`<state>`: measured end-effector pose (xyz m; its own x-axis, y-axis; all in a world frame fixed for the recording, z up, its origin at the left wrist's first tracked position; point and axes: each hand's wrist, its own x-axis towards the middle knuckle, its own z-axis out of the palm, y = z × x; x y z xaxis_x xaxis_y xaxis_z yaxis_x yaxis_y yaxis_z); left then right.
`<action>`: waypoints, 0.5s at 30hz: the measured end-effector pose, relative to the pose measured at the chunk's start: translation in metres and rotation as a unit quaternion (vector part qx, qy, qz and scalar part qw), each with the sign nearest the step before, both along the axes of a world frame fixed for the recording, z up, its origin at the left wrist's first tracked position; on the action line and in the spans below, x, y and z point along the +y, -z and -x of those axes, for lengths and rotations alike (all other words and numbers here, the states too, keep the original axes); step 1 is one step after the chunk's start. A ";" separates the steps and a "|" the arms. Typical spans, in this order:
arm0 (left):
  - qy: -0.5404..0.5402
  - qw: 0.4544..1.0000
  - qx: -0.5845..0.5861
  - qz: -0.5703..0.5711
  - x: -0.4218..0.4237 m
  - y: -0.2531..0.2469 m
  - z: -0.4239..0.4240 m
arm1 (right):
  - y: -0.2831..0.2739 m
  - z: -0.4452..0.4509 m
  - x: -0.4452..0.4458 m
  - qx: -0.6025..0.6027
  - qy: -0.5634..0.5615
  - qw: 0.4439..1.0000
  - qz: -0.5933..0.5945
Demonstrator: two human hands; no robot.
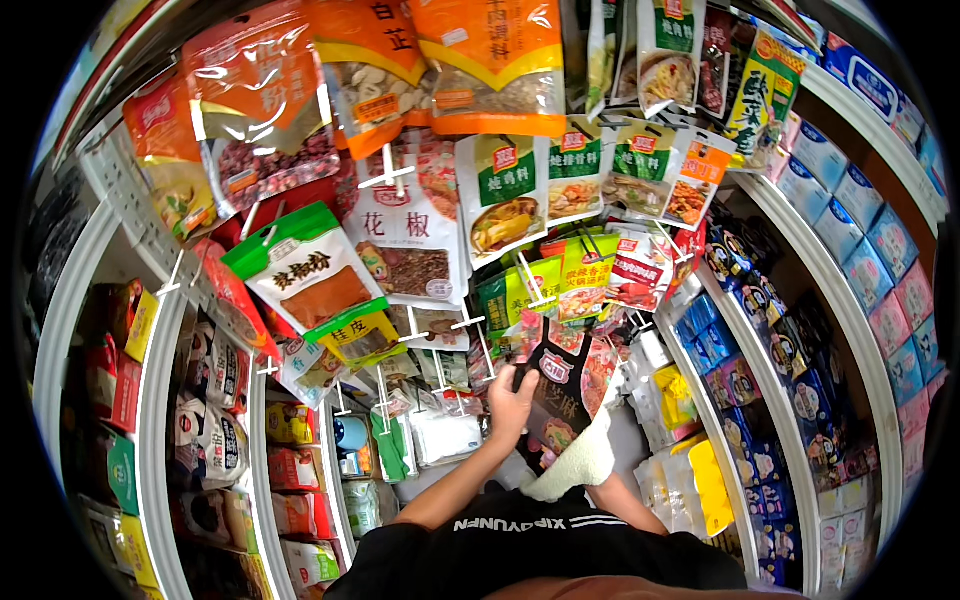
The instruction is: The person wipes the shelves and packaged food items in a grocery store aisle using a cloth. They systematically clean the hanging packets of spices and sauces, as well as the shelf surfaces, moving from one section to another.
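My left hand [510, 397] grips the left edge of a black and pink food packet [559, 386], thumb on its front. The packet bears writing and is tilted in front of my chest. A white fluffy cloth [581, 461] wraps my right hand and runs up the packet's right edge. The cloth hides the fingers of that hand; only my right forearm [626, 502] shows below it. Just beyond the packet hang a yellow-green soup seasoning pouch [585, 274] and a red and white seasoning pouch [641, 268].
Metal display hooks [540, 296] stick out towards me. Large orange spice bags [491, 67] hang high up, near my head. A green-topped powder bag [307, 270] leans out at the left. Curved-looking shelf edges [161, 375] flank both sides, with blue and pink tissue packs [862, 232] at the right.
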<state>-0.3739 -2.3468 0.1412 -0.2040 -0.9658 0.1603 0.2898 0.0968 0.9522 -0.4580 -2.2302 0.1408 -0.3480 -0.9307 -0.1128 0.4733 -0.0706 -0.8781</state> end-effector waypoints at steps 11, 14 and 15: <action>0.128 0.992 -0.010 0.009 0.037 -0.007 0.022 | -0.013 0.029 -0.040 -0.144 0.004 0.976 0.164; 0.114 0.993 0.024 -0.005 0.020 -0.016 0.026 | -0.006 0.013 -0.039 -0.046 0.028 0.990 0.132; 0.112 0.992 0.051 -0.024 0.018 -0.025 0.027 | 0.002 0.007 -0.037 -0.022 0.045 0.992 0.115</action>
